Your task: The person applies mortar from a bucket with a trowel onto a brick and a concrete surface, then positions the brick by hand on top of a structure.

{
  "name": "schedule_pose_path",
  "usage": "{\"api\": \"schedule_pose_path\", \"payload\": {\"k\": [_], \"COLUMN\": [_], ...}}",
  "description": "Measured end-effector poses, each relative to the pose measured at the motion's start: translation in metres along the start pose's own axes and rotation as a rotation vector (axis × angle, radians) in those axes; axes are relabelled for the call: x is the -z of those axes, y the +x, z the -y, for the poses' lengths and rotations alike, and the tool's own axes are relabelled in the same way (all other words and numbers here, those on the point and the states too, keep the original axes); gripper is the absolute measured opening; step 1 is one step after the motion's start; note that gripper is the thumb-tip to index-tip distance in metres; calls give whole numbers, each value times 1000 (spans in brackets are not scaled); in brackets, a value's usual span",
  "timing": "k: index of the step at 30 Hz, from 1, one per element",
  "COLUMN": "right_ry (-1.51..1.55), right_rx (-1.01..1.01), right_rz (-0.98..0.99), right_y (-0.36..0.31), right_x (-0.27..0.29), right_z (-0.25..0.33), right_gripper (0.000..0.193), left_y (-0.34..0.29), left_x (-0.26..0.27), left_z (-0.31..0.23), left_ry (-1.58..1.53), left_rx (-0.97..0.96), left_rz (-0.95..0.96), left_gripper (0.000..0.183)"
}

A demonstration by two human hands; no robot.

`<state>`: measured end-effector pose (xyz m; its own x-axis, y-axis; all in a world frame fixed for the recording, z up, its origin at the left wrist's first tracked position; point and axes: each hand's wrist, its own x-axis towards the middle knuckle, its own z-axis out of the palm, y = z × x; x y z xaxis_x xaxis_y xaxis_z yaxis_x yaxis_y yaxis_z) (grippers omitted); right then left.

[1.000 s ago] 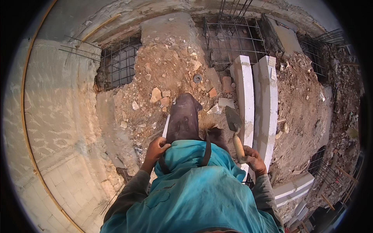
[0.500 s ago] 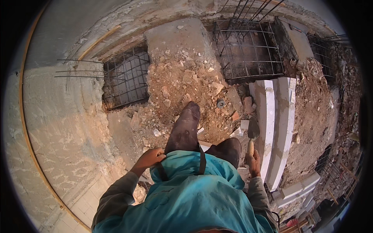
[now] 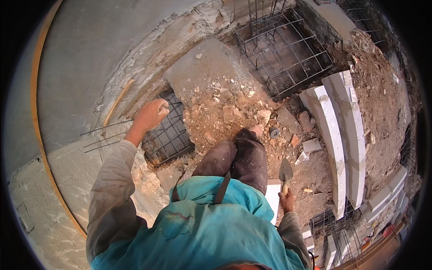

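My right hand [image 3: 287,200] is wrapped round the light wooden handle of a pointing trowel [image 3: 285,171]. The trowel's dusty leaf-shaped blade points away from me, over the dirt. My left hand [image 3: 152,118] is raised out to the left with its fingers curled in and nothing visible in them. Beneath it, in a square pit, lies a steel rebar mesh [image 3: 173,135]; whether the hand touches any bar I cannot tell, but it seems to be above it. One bare foot [image 3: 257,129] shows on the rubble ahead of my knees.
Two long white blocks [image 3: 330,144] lie side by side to the right. Beyond is a larger rebar cage [image 3: 288,54] in a pit. Loose stones, a grey ring-shaped piece [image 3: 274,132] and brick bits cover the dirt. Along the left concrete runs a wooden strip [image 3: 38,121].
My left hand has left the turquoise shirt and swung up and out over the left mesh. My body has turned, so the surroundings appear rotated. The trowel stays in my right hand.
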<state>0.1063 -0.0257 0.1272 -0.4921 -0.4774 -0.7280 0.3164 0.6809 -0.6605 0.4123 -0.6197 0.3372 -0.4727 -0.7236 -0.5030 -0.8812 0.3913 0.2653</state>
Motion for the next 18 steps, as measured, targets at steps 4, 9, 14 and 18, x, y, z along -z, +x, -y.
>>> {"api": "schedule_pose_path", "payload": {"k": [4, 9, 14, 18], "right_ry": [-140, -526, -544, -864], "right_rx": [35, -237, -251, -49], "right_rz": [-174, -358, -605, -893], "right_y": [-8, -21, -14, 0], "right_x": [-19, 23, 99, 115], "right_z": [-24, -1, 33, 59], "right_gripper": [33, 37, 34, 35], "left_y": [64, 139, 202, 288], "left_x": [10, -6, 2, 43], "left_z": [4, 19, 49, 126], "left_ry": [122, 188, 456, 647], "left_rx": [-94, -116, -158, -184], "left_rz": [120, 176, 382, 499], "left_gripper": [29, 28, 30, 26]}}
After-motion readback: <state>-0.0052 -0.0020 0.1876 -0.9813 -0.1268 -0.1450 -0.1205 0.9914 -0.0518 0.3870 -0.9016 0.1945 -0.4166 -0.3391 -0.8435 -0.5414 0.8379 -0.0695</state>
